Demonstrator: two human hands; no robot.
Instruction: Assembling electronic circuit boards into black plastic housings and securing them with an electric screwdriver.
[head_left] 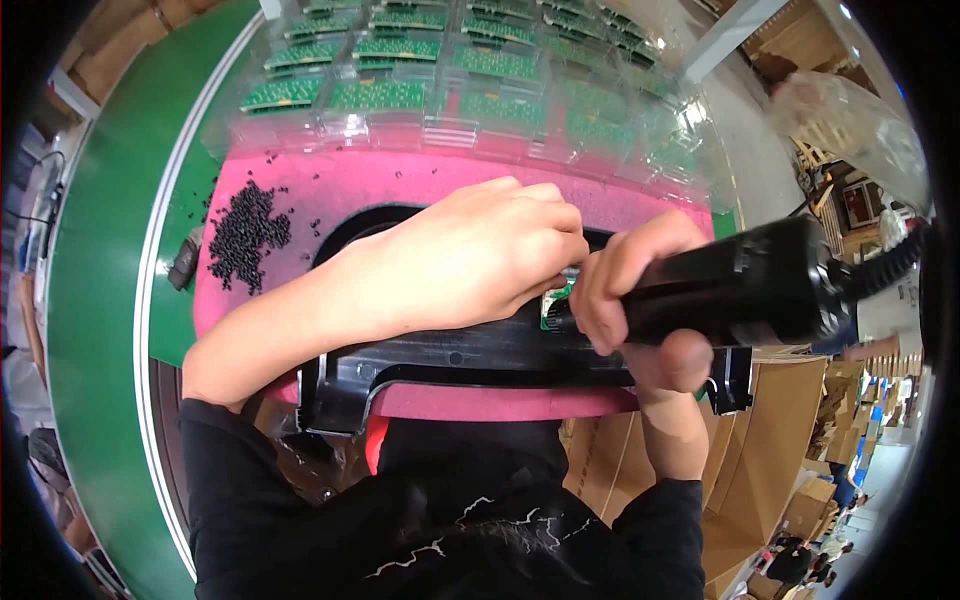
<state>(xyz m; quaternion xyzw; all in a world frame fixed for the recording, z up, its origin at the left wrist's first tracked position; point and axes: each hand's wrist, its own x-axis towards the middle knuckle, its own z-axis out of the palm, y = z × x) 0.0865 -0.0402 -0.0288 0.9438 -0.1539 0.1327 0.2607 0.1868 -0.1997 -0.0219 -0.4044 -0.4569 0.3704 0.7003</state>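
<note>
My right hand [650,285] is wrapped around a black electric screwdriver [745,285], held level, with its cord trailing off to the right. The tool's front end points left, toward a small green circuit board [548,312]. That board sits in a curved black plastic housing [455,358] lying across the pink mat. My left hand [490,245] reaches over the housing with its fingers curled together beside the board. Its fingertips are hidden, so what they pinch, if anything, does not show.
A heap of small black screws [245,235] lies on the pink mat [375,172] at left. Clear plastic trays of green circuit boards [380,95] stand along the far side. A dark lump [185,262] rests on the green surface. Cardboard boxes [770,440] stand at near right.
</note>
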